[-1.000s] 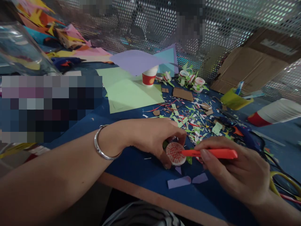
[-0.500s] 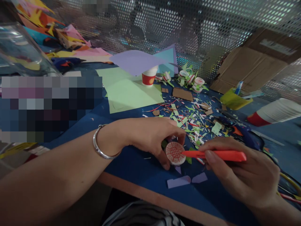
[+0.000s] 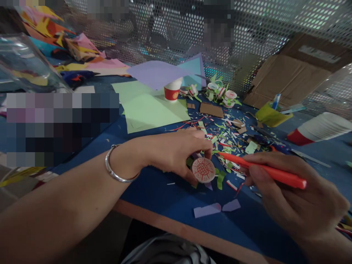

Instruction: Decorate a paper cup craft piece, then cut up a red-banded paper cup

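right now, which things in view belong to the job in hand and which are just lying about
In use:
small round white piece patterned in red, in the left hand
slim orange-red marker, in the right hand

Apparently lying about:
light green paper sheets
stacked white and red paper cups
yellow plastic pot

The small round white piece with red lines (image 3: 203,170) sat between the left hand's (image 3: 177,152) thumb and fingers; the slim red pen (image 3: 275,173) lay in the right hand (image 3: 294,196). Two flat purple paper strips (image 3: 206,210) lay on the blue tabletop (image 3: 154,189), nearer the body than the left fingertips, left of the right hand. Green, white and red paper shreds (image 3: 226,145) spread beyond both hands. Farther past the left hand, the red-and-white paper cup (image 3: 171,94) stood on the pale green paper sheet (image 3: 148,113).
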The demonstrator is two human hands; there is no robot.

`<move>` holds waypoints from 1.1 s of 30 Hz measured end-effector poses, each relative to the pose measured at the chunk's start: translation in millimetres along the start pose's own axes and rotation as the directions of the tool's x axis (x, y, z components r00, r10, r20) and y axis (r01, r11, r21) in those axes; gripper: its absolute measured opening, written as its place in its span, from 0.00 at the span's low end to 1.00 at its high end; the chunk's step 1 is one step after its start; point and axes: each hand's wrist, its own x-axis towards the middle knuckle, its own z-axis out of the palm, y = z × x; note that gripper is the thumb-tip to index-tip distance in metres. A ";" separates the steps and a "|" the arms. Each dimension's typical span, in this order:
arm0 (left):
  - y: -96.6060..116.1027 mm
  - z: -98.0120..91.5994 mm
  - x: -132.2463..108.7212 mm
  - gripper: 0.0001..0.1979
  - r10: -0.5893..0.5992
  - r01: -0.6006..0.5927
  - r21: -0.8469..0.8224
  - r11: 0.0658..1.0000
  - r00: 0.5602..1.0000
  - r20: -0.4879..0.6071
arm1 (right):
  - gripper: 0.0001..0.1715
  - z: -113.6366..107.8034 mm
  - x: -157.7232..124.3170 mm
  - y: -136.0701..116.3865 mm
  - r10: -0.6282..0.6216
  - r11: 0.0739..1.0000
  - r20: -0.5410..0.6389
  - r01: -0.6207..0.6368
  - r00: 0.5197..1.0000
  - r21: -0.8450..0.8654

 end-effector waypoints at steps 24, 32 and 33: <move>19.0 12.8 9.5 0.47 -0.069 -0.136 -0.519 0.844 0.932 -0.356 | 0.11 13.9 14.2 12.2 0.093 0.982 -0.033 -0.087 0.995 0.167; 15.8 16.5 20.1 0.37 -0.400 -0.049 -0.840 0.540 0.864 -0.307 | 0.15 16.7 16.6 14.3 0.138 0.964 -0.032 -0.126 0.990 0.234; 16.0 16.0 20.7 0.37 -0.439 -0.066 -0.860 0.506 0.838 -0.323 | 0.16 17.9 16.7 15.0 0.154 0.951 -0.017 -0.144 0.988 0.273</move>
